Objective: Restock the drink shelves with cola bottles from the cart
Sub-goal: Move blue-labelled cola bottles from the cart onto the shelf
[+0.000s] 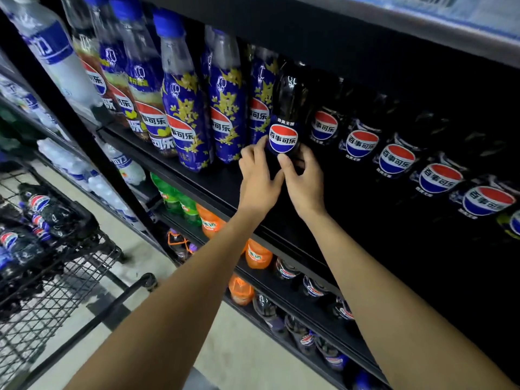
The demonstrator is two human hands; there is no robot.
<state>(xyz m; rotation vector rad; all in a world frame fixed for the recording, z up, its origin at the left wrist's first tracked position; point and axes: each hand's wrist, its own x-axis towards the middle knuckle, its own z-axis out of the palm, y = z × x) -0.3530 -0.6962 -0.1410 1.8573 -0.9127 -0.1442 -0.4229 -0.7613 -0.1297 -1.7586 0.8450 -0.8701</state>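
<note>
From my head camera, my left hand [257, 175] and right hand [302, 181] are both wrapped round the lower part of one cola bottle [287, 119]. It is upright at the front of the shelf [213, 178], between the blue-labelled bottles [183, 108] and the row of dark cola bottles [396, 159]. The shelf is so dark there that I cannot tell whether the base is sitting flat yet.

If I let go while it is half on the edge, it could tip forward and drop to the floor. Pushing it back crooked could knock the blue neighbour just beside it, or the dark one behind. More bottles [42, 209] wait in the cart [70, 277] near my left arm, where a careless swing could catch its rim.
</note>
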